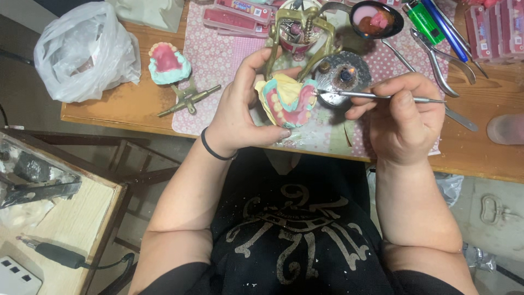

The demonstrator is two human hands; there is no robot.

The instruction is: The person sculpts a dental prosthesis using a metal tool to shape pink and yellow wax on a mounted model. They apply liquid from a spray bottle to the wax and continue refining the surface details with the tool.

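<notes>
- Two hands work above the tabletop [136, 106] edge: left hand [240, 109] cups the denture model [286, 101], teeth facing 5 o'clock, its back hidden by fingers.
- Right hand [401, 117] pinches a thin metal instrument [376, 96], long axis 3-to-9 o'clock, tip on the model's 3 o'clock side.

The left hand [240, 112] is gripping a matt plaster denture model [286, 100] coated in smooth pink wax. The right hand [401, 117] is pinching a thin, shiny metal tool [376, 97]. Beyond both hands a dull brass frame [297, 33] is standing on a patterned cloth mat [215, 60] over worn wooden table [117, 106]; a crinkled, glossy plastic bag [84, 49] is lying far left.
</notes>
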